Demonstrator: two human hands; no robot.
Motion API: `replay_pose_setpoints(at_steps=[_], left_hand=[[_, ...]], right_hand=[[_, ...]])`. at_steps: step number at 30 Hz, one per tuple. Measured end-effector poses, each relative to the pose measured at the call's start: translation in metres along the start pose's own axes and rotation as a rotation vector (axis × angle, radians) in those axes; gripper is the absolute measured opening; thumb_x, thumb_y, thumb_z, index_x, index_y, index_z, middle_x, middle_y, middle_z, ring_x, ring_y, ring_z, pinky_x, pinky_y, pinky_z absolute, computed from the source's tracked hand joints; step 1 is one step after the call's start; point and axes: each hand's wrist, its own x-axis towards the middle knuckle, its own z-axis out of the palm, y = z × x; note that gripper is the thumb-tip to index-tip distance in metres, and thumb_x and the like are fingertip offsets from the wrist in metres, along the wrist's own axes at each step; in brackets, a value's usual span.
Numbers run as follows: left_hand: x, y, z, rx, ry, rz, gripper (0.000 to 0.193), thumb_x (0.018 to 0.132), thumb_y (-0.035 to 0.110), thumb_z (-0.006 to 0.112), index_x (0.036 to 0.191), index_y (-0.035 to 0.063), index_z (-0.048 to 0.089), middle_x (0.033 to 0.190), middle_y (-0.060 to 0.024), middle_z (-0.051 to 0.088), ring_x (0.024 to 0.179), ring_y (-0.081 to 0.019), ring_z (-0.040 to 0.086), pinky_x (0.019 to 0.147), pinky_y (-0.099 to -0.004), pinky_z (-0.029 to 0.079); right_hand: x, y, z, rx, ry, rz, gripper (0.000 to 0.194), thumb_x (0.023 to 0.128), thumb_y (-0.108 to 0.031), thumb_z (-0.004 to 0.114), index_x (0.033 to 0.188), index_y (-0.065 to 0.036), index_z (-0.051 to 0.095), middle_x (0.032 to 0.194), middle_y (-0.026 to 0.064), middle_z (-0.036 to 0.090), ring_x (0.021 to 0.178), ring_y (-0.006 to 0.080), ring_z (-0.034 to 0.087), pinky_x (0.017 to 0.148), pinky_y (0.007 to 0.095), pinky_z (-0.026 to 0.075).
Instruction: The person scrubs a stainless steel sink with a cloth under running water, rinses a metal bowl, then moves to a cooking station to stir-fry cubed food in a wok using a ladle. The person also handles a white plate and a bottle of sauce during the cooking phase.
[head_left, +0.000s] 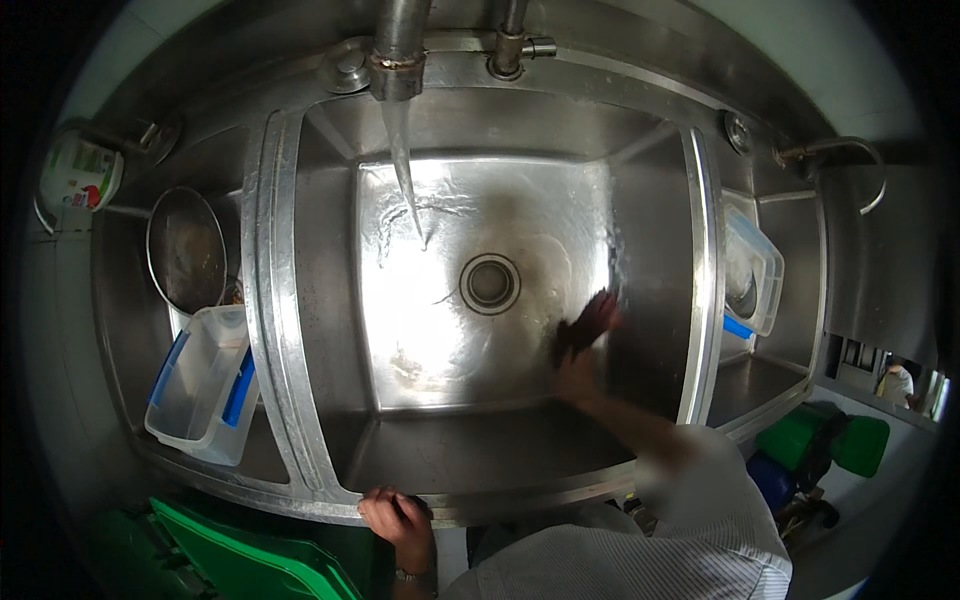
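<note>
My left hand (394, 514), with a wristwatch below it, has its fingers curled over the front rim of a large stainless steel sink (465, 499). My right hand (576, 371) reaches down into the right part of the basin. Just beyond it is a dark reddish, blurred shape (592, 322) near the foot of the right wall; whether this is a held item, the fingers or a reflection cannot be told. Water (405, 165) runs from the thick tap pipe (397, 79) onto the wet basin floor, left of the round drain (490, 284).
In the left basin are a round metal pan (186, 251) and a clear plastic container (195, 390) with blue clips. The right basin holds another clear container (750, 270). Green bins stand at lower left (255, 555) and right (799, 435). A white tub (81, 172) is at far left.
</note>
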Motion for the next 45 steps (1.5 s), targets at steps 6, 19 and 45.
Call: replay_pose_setpoints(at_steps=[6,19,45], left_hand=[[0.0,-0.003,0.003,-0.033,0.049,0.017,0.007,0.078,0.002,0.051,0.081,-0.0034,0.052,0.083,-0.0191,0.052,0.076,-0.0341,0.05,0.069,-0.0429,0.039],[-0.003,-0.005,0.006,-0.02,0.079,-0.002,0.007,0.075,0.001,0.052,0.079,-0.0041,0.054,0.08,-0.0174,0.055,0.072,-0.0312,0.051,0.067,-0.0396,0.04],[-0.002,-0.002,0.006,0.046,0.059,-0.02,0.007,0.075,0.002,0.05,0.079,-0.0032,0.054,0.08,-0.0164,0.056,0.072,-0.0299,0.052,0.066,-0.04,0.038]], right_hand=[[0.076,-0.058,-0.012,-0.061,0.285,-0.061,0.061,0.081,-0.025,0.058,0.123,0.012,0.036,0.117,0.0386,0.037,0.11,0.0498,0.037,0.095,0.054,0.028],[0.1,-0.292,0.062,0.126,0.347,-0.929,0.034,0.078,-0.008,0.049,0.109,0.005,0.054,0.115,0.0291,0.048,0.113,0.0404,0.042,0.095,0.0467,0.033],[0.255,-0.263,-0.018,-0.159,0.362,-0.918,0.03,0.089,-0.027,0.048,0.116,-0.017,0.054,0.119,0.0097,0.052,0.106,0.0278,0.048,0.088,0.0441,0.037]])
